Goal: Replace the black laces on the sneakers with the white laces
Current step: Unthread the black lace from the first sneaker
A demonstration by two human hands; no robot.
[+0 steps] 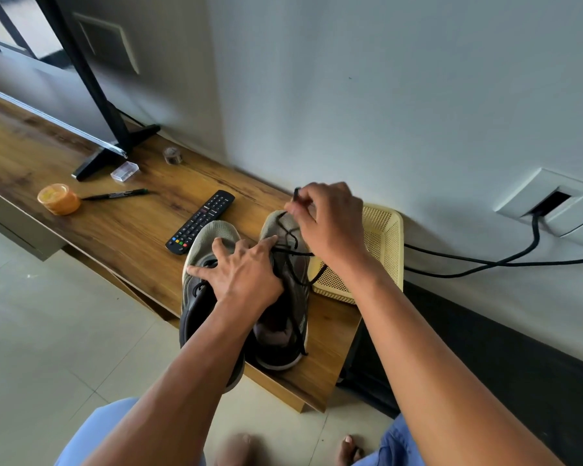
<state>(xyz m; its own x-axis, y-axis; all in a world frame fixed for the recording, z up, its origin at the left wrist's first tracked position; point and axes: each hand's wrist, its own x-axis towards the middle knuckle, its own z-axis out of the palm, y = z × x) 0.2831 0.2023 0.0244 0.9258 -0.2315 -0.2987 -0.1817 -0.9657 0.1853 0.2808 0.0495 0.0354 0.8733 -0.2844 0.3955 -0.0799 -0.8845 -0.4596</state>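
Two grey sneakers stand side by side on the wooden shelf, toes pointing to the wall. My left hand lies spread flat across both, pressing on the left sneaker and the tongue of the right sneaker. My right hand is raised over the toe of the right sneaker and pinches the black lace, pulling a loose end up; the rest of that lace hangs slack across the eyelets and down the shoe's side. No white laces are in view.
A yellow mesh basket sits right of the sneakers against the wall. A black remote, a marker pen, an orange tape roll, a small clear box and the TV stand lie to the left. Black cables run from a wall socket.
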